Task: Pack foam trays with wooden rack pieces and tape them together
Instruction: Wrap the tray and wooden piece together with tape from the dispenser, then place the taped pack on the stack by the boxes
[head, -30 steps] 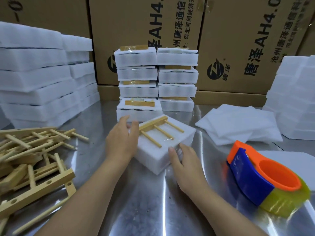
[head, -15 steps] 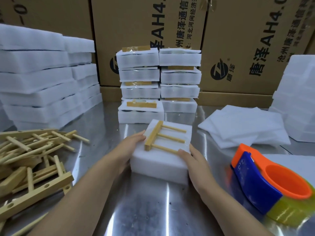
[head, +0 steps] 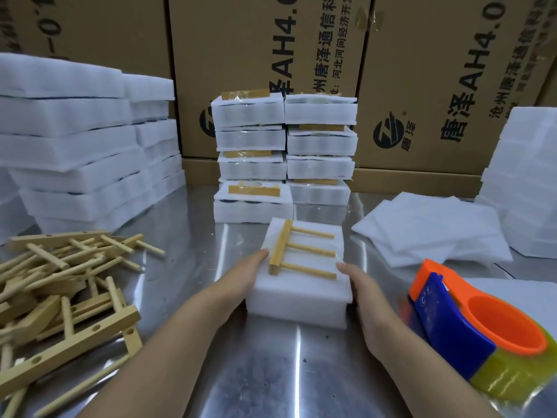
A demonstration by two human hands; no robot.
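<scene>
A white foam tray (head: pixel 301 300) lies on the steel table (head: pixel 271 375) just in front of me. On top of it sits a wooden rack piece (head: pixel 281 247), a bar with three dowels pointing right, under clear tape. My left hand (head: pixel 238 282) grips the tray's left side with the thumb on the top edge beside the bar. My right hand (head: pixel 370 303) grips the right side, thumb near the dowel tips. The fingers of both hands are hidden behind the tray.
Loose wooden rack pieces (head: pixel 60 285) are heaped at the left. An orange and blue tape dispenser (head: pixel 470 330) lies at the right. Taped foam packs (head: pixel 283 152) are stacked behind the tray. Foam trays (head: pixel 75 152) pile at the left, foam sheets (head: pixel 431 230) at the right, cardboard boxes (head: pixel 256 40) behind.
Both hands have turned the foam tray from a diagonal lie to nearly square with me and drawn it closer. They now hold its left and right sides.
</scene>
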